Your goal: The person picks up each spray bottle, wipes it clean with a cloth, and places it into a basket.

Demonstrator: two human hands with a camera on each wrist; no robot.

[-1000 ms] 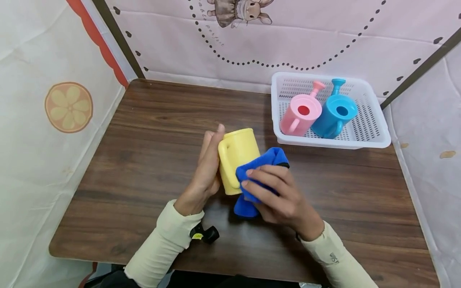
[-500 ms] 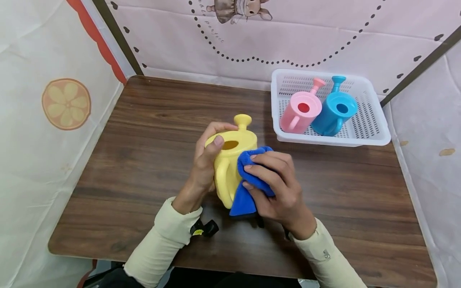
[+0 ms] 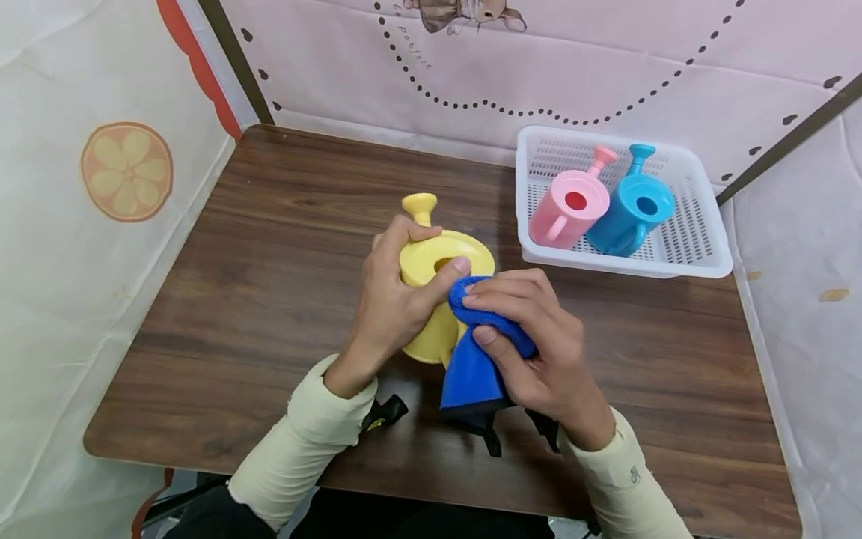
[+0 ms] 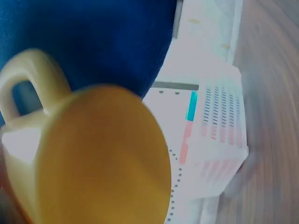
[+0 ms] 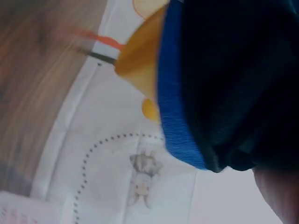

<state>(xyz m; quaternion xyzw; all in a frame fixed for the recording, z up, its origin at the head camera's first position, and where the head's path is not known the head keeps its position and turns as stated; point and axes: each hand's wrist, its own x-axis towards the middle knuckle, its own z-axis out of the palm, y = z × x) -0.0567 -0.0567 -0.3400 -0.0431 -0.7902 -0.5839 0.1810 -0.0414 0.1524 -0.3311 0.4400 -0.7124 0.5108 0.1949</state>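
Observation:
A yellow toy watering can (image 3: 426, 346) is held above the table by my left hand (image 3: 397, 307), whose thumb lies over the top opening while the fingers wrap the far side. Its spout points away from me in the head view. My right hand (image 3: 539, 337) pinches a blue cloth (image 3: 474, 374) with dark edging against the can's right side, and one end of the cloth hangs down. In the left wrist view the can's round base (image 4: 105, 158) and its handle (image 4: 35, 77) fill the front. The cloth (image 5: 175, 102) hides most of the can in the right wrist view.
A white perforated basket (image 3: 626, 266) stands at the table's back right. Inside it are a pink watering can (image 3: 569, 206) and a blue watering can (image 3: 633, 213). Printed cloth walls border the wooden table (image 3: 269, 299) at the back and sides.
The yellow can has turned from lying base-up to showing its top and spout, and the spout has swung left. The left thumb moved onto the top; the cloth stays against the can's right side.

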